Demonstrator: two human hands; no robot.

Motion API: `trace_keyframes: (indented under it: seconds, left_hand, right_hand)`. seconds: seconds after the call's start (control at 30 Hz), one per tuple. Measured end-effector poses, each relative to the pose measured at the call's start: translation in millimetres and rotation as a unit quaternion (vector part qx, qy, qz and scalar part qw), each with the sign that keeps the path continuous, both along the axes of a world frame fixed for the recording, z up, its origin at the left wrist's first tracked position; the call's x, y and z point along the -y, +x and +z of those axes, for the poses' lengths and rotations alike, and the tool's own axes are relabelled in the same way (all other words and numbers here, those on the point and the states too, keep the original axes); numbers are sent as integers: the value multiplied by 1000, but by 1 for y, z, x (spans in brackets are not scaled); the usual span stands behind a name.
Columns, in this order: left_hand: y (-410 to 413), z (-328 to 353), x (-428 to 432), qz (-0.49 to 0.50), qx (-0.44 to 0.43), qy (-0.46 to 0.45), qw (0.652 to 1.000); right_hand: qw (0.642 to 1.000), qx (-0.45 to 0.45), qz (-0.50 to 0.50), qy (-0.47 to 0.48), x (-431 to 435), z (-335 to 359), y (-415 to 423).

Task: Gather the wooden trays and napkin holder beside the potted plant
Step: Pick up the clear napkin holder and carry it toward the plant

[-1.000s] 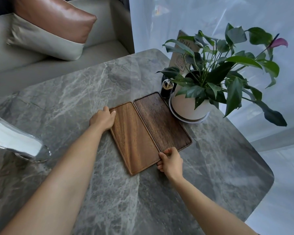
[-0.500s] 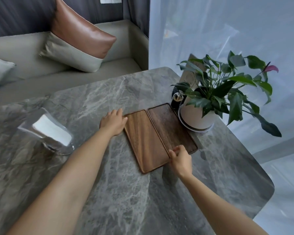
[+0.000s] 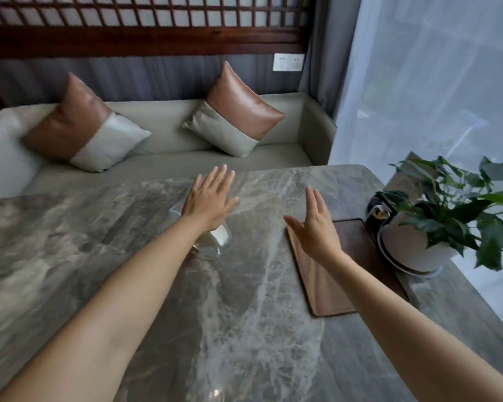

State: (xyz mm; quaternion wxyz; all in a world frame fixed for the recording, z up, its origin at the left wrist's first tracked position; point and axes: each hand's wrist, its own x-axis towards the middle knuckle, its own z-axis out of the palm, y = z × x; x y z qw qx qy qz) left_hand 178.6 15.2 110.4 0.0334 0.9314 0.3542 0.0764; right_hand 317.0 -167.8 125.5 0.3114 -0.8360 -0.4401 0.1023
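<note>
While trays (image 3: pixel 325 285) abut plant (image 3: pixel 436 216), hands (image 3: pixel 208 203) hover.

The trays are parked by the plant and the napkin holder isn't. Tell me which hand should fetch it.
Left. The left hand is open right above the clear napkin holder, which sits apart from the wooden trays. The right hand hovers open over the trays, farther from the holder.
</note>
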Motion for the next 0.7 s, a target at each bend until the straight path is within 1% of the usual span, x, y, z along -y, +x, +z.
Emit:
trace_keyframes:
  seconds: [0.1, 0.17, 0.3, 0.43, 0.7]
  left_hand:
    - [-36, 2, -22, 49, 16, -42, 998]
    - [-57, -1, -36, 83, 15, -79, 993]
    - [-90, -13, -56, 113, -28, -131, 985]
    - [-102, -27, -65, 126, -50, -184, 974]
    - [-92, -63, -72, 134, -14, -273, 952]
  right_hand:
    - [996, 64, 63, -14, -29, 6, -24]
    - [992, 84, 86, -29, -47, 5, -42]
    - [988, 62, 119, -71, -75, -4, -75]
    - [983, 47, 135, -118, -93, -21, -96]
    - [978, 13, 127, -163, -109, -57, -108]
